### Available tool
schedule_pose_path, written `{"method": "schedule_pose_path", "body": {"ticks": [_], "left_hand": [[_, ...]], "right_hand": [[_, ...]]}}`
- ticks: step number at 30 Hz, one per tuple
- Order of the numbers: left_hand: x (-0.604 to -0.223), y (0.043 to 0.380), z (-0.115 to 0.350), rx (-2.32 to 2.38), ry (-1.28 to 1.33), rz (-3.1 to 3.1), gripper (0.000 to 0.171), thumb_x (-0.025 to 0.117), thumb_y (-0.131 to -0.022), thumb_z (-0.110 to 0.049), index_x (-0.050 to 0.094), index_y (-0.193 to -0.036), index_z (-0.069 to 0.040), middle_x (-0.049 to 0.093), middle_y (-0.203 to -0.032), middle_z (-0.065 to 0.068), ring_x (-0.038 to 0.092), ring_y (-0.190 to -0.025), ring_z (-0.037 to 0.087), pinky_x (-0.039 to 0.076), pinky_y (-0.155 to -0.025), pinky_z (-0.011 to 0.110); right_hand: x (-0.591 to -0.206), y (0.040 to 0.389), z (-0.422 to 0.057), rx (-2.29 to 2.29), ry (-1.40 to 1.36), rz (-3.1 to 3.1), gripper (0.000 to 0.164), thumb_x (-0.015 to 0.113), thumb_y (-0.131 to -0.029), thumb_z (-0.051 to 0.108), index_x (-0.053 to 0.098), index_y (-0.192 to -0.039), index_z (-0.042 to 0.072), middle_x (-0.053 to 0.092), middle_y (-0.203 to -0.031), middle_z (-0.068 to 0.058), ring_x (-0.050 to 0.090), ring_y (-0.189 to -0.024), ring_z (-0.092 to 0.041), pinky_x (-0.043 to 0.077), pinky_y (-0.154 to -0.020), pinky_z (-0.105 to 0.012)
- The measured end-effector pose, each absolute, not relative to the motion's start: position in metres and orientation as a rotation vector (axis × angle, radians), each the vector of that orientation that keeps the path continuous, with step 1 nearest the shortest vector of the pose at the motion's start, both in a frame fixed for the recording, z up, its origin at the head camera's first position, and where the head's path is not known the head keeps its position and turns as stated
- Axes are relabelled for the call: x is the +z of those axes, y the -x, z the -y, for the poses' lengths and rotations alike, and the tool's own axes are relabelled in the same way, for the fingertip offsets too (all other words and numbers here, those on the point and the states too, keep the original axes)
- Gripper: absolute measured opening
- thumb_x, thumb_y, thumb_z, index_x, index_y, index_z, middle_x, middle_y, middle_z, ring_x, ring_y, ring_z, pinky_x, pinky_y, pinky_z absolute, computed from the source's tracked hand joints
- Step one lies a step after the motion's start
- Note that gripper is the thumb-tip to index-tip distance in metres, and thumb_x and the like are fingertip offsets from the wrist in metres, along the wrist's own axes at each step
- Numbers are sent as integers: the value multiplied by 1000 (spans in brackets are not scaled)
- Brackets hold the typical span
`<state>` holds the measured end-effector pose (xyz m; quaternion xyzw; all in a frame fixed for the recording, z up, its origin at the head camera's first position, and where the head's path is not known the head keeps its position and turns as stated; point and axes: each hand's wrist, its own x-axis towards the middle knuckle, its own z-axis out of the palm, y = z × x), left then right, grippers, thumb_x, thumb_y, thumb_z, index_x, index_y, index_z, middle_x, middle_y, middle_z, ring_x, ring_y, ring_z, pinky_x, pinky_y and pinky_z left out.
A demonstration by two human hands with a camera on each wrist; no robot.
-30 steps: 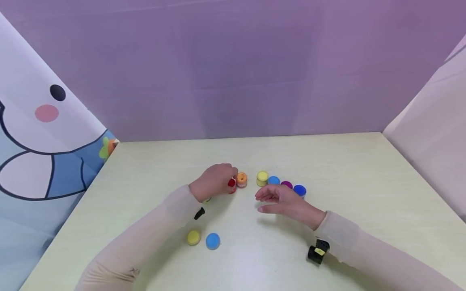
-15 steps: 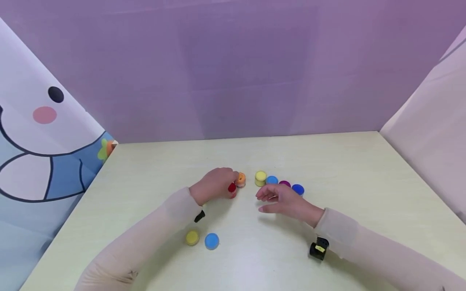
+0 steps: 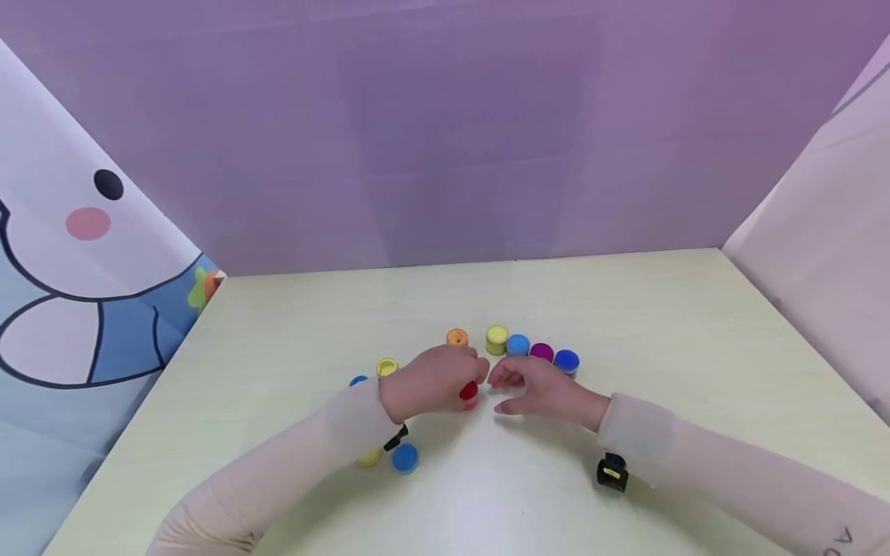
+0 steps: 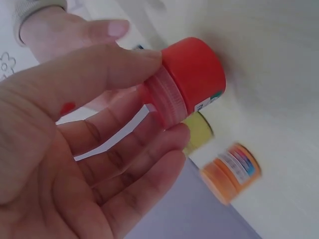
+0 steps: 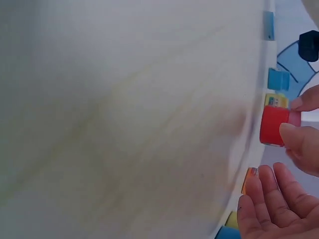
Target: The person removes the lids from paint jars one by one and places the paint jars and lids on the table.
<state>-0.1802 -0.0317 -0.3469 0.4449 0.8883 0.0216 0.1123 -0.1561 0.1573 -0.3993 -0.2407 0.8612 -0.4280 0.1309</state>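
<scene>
Left arm [image 3: 285, 471] and right arm [image 3: 730, 455] reach in from the near side; left hand [image 3: 436, 378] pinching, right hand [image 3: 545, 392] close by, loosely curved, thumb [image 3: 511, 405] apart.

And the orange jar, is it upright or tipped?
Upright: the orange jar stands base-down on the table, its round top facing up in the head view.

Red jar [image 4: 197, 67], purple backdrop [image 3: 445, 131]

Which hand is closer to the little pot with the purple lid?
The right hand: it is just in front of the purple-lidded pot. The left hand is farther off to the left, holding a red pot.
</scene>
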Motion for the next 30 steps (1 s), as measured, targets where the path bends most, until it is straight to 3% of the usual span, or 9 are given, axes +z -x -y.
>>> {"method": "schedule_pose_path", "body": {"ticks": [9,17,23,30], "left_hand": [[-348,166,20,85,-1379,-2545,26,72,-77,-19,60,-99,-15,50,-75,-7,46,-64,7,38,-57,15],[-351,160,13,116,-1523,-2491,17,72,-77,-17,58,-87,-14,48,-69,-8,45,-59,6,36,-57,14],[-353,159,11,88,-1563,-2473,14,69,-80,-13,55,-80,-16,43,-61,-9,42,-54,6,33,-54,14],[-355,160,10,61,-1598,-2478,13,69,-80,-12,57,-82,-17,47,-64,-10,43,-56,5,34,-56,13]], "right_hand": [[-402,155,-155,-1065,711,-2551,33,79,-68,16,59,-94,12,59,-87,5,53,-81,-14,46,-75,-31],[-404,154,-158,-1081,737,-2476,66,80,-67,19,51,-125,9,61,-107,4,52,-84,-11,45,-77,-30],[-407,154,-158,-1155,779,-2417,51,79,-68,21,58,-114,12,62,-98,8,54,-85,-10,45,-78,-30],[-408,154,-158,-1188,779,-2378,37,78,-70,22,60,-100,15,62,-93,10,56,-83,-9,45,-79,-30]]}}
